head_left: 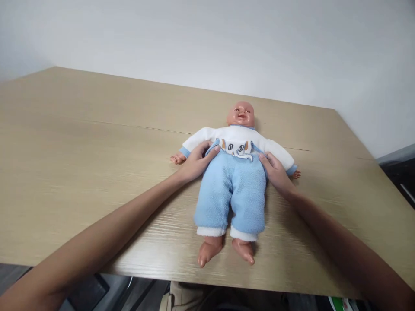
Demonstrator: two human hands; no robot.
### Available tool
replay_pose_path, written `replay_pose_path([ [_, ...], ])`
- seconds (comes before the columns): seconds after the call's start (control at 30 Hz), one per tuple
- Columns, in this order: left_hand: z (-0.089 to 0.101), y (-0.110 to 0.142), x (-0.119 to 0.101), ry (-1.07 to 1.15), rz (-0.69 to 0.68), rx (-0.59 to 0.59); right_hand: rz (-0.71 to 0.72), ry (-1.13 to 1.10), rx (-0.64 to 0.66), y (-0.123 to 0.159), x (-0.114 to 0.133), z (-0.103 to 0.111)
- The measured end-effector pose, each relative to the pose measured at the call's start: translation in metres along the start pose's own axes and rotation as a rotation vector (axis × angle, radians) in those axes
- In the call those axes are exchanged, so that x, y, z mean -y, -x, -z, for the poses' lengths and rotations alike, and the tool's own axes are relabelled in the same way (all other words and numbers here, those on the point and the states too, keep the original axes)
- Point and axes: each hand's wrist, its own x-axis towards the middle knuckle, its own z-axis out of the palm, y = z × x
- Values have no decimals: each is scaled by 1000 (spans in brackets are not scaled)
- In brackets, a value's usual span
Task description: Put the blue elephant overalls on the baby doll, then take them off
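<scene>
A baby doll lies on its back on a wooden table, head away from me, bare feet toward me. It wears a white top with an elephant print and fluffy light blue trousers. My left hand pinches the waistband of the trousers on the doll's left-of-frame side. My right hand pinches the waistband on the other side. Both hands are closed on the blue fabric at the doll's waist.
The table's front edge runs just below the doll's feet. A white wall rises behind the table. Dark floor and items show under the table's near edge and at the right side.
</scene>
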Motion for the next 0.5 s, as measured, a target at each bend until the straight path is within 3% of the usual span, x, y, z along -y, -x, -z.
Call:
replay_pose_path([
  [0.13, -1, 0, 11, 135, 52, 31, -93, -167, 64, -4, -11, -2],
  [0.33, 3, 2, 5, 137, 39, 71, -127, -236, 172, 0, -6, 5],
  [0.5, 23, 6, 6, 172, 50, 138, -154, -272, 285, 9, 5, 21],
])
